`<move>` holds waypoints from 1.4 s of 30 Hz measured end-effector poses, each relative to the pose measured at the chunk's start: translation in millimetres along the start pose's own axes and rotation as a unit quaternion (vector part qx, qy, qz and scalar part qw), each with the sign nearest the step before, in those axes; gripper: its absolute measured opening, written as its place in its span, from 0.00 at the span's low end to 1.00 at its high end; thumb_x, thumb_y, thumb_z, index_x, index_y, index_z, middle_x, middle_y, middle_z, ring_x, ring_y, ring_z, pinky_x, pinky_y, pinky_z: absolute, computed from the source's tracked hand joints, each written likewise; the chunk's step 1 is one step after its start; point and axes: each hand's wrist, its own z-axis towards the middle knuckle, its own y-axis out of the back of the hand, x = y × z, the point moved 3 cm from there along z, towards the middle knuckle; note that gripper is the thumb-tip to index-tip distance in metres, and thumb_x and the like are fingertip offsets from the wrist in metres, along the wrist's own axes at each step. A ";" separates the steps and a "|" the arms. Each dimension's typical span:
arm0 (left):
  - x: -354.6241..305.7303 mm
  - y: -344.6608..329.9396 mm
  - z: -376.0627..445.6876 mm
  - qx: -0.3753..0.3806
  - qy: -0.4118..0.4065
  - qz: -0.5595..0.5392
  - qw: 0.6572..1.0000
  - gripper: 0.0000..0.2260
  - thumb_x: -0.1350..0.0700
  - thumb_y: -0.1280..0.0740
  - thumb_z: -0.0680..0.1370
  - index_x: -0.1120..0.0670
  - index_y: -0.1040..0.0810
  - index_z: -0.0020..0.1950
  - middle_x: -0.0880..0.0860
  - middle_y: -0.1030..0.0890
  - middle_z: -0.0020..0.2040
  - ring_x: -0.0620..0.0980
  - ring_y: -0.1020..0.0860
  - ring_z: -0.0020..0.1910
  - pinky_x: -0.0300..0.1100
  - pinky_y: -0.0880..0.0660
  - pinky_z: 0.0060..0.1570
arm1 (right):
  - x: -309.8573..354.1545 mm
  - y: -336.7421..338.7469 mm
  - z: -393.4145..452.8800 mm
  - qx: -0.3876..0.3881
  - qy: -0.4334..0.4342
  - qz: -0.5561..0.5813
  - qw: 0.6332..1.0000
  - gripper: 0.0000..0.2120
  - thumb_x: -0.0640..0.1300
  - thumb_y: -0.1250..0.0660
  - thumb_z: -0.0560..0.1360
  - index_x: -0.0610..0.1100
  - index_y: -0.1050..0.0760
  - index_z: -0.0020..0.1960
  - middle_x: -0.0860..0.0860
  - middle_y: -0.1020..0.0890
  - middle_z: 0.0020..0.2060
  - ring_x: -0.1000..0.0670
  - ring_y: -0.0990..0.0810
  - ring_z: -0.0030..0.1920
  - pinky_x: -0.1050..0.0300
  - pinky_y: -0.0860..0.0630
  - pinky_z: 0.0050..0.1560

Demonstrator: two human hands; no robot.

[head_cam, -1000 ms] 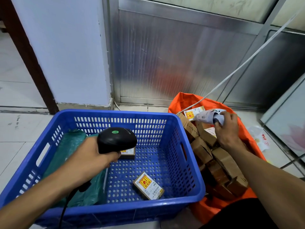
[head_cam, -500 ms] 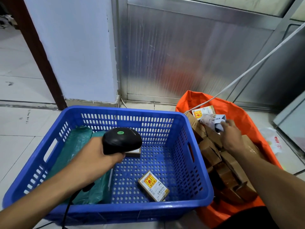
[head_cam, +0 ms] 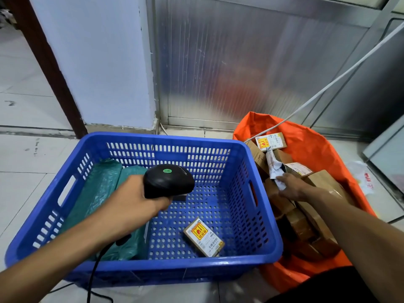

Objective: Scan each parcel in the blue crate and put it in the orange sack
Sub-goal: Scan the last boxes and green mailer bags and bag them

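Note:
The blue crate [head_cam: 153,266] stands on the floor in front of me. In it lie a green poly bag [head_cam: 100,193] at the left and a small brown box with a yellow-red label [head_cam: 203,237] near the front; another small box is mostly hidden behind the scanner. My left hand [head_cam: 133,202] grips the black scanner [head_cam: 168,180] over the crate. To the right, the orange sack [head_cam: 310,145] holds several cardboard boxes [head_cam: 301,224]. A grey-white soft parcel [head_cam: 273,165] lies on them. My right hand [head_cam: 293,186] reaches into the sack, its outstretched fingers touching that parcel's lower end.
A white cable [head_cam: 328,84] runs slantwise from the sack up to the right. A metal panel wall [head_cam: 240,62] and a white pillar [head_cam: 98,62] stand behind. A white plastic bag [head_cam: 363,178] lies right of the sack. The scanner's black cord [head_cam: 94,276] hangs over the crate's front.
My right hand carried the grey-white parcel down into the sack and laid it on the boxes, and its grip has loosened. The left hand with the scanner stayed over the crate.

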 end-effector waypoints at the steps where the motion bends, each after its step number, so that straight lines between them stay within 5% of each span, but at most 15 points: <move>1: 0.3 -0.9 1.0 0.000 -0.005 -0.001 1.000 0.07 0.55 0.27 0.67 0.44 0.17 0.41 0.64 0.18 0.40 0.53 0.23 0.35 0.63 0.21 0.45 | 2.1 4.2 -1.5 -0.040 0.008 -0.013 0.999 0.28 0.44 0.35 0.79 0.42 0.36 0.78 0.40 0.38 0.77 0.37 0.36 0.74 0.47 0.35 0.73; 6: 3.6 -3.1 4.9 0.013 -0.023 0.008 1.000 0.17 0.63 0.27 0.73 0.39 0.16 0.40 0.63 0.17 0.39 0.53 0.22 0.35 0.56 0.21 0.41 | 43.7 27.5 -24.6 -0.318 0.121 0.017 0.940 0.15 0.38 0.35 0.77 0.38 0.24 0.63 0.42 0.25 0.62 0.40 0.26 0.58 0.45 0.23 0.52; 8: 5.8 -5.7 7.4 0.011 -0.022 0.006 1.000 0.12 0.63 0.26 0.73 0.44 0.15 0.39 0.60 0.17 0.36 0.50 0.22 0.34 0.47 0.24 0.39 | 75.9 27.3 -38.3 -0.347 0.202 0.007 0.916 0.09 0.37 0.35 0.77 0.38 0.23 0.56 0.44 0.23 0.53 0.43 0.24 0.50 0.47 0.23 0.44; 13: 5.3 -11.8 14.4 0.012 -0.021 0.021 0.999 0.05 0.62 0.27 0.72 0.52 0.17 0.43 0.57 0.18 0.34 0.51 0.22 0.34 0.56 0.21 0.41 | 142.8 -24.7 -42.0 -0.144 0.315 -0.076 0.935 0.13 0.43 0.41 0.82 0.42 0.28 0.65 0.46 0.27 0.58 0.43 0.24 0.55 0.47 0.24 0.52; 16: 7.0 -13.7 19.0 0.010 -0.019 0.039 0.999 0.05 0.61 0.28 0.72 0.53 0.19 0.39 0.53 0.20 0.31 0.50 0.23 0.33 0.45 0.26 0.35 | 174.7 -71.0 -42.1 0.012 0.279 -0.118 0.953 0.21 0.49 0.39 0.83 0.44 0.33 0.74 0.46 0.29 0.66 0.41 0.24 0.62 0.46 0.26 0.61; 19: 9.4 -14.5 24.5 0.010 -0.012 0.040 0.999 0.03 0.61 0.29 0.71 0.53 0.19 0.40 0.56 0.19 0.33 0.55 0.21 0.33 0.47 0.24 0.36 | 189.9 -122.1 -34.1 0.101 0.238 -0.153 0.954 0.21 0.50 0.38 0.83 0.42 0.33 0.72 0.41 0.27 0.67 0.39 0.25 0.63 0.45 0.26 0.61; 28: 25.2 -4.0 41.6 0.013 -0.005 0.001 1.000 0.03 0.58 0.30 0.72 0.57 0.19 0.43 0.56 0.21 0.32 0.50 0.26 0.32 0.43 0.29 0.36 | 194.2 -208.4 0.5 0.201 0.133 -0.160 0.957 0.30 0.56 0.32 0.79 0.39 0.34 0.73 0.42 0.27 0.69 0.41 0.25 0.66 0.49 0.26 0.62; 33: 24.6 -2.7 44.2 0.005 -0.004 0.010 1.000 0.04 0.59 0.31 0.74 0.59 0.21 0.42 0.49 0.31 0.27 0.46 0.37 0.22 0.36 0.38 0.25 | 193.2 -237.8 16.1 0.251 0.065 -0.102 0.960 0.50 0.62 0.35 0.79 0.31 0.60 0.79 0.33 0.50 0.79 0.35 0.44 0.78 0.46 0.41 0.74; 35: 22.3 -5.7 47.7 0.002 -0.005 0.015 1.000 0.05 0.58 0.31 0.73 0.60 0.22 0.41 0.48 0.31 0.26 0.46 0.36 0.23 0.37 0.38 0.25 | 191.9 -244.6 18.2 0.241 0.012 -0.047 0.969 0.44 0.55 0.35 0.80 0.34 0.57 0.80 0.34 0.48 0.79 0.35 0.44 0.78 0.44 0.44 0.77; 37: 20.2 -9.2 51.1 0.003 -0.008 0.013 1.000 0.06 0.57 0.31 0.73 0.60 0.23 0.41 0.48 0.31 0.26 0.48 0.36 0.24 0.39 0.37 0.28 | 190.1 -247.4 22.3 0.225 0.010 -0.017 0.974 0.41 0.52 0.35 0.81 0.39 0.56 0.81 0.37 0.47 0.80 0.35 0.43 0.78 0.42 0.43 0.78; 40: 18.2 -12.9 53.8 0.009 -0.005 0.010 1.000 0.07 0.56 0.32 0.73 0.60 0.23 0.42 0.49 0.32 0.26 0.49 0.37 0.25 0.40 0.37 0.28 | 186.1 -252.5 22.2 0.269 0.009 -0.040 0.962 0.57 0.54 0.27 0.76 0.45 0.72 0.79 0.38 0.59 0.80 0.35 0.44 0.79 0.43 0.38 0.74; 42: 17.9 -14.0 54.5 0.009 -0.002 0.009 1.000 0.07 0.56 0.31 0.73 0.59 0.23 0.42 0.49 0.31 0.27 0.50 0.36 0.27 0.41 0.36 0.30 | 185.2 -249.5 21.9 0.274 0.006 -0.036 0.961 0.59 0.52 0.26 0.75 0.47 0.75 0.78 0.38 0.60 0.80 0.36 0.44 0.79 0.44 0.36 0.73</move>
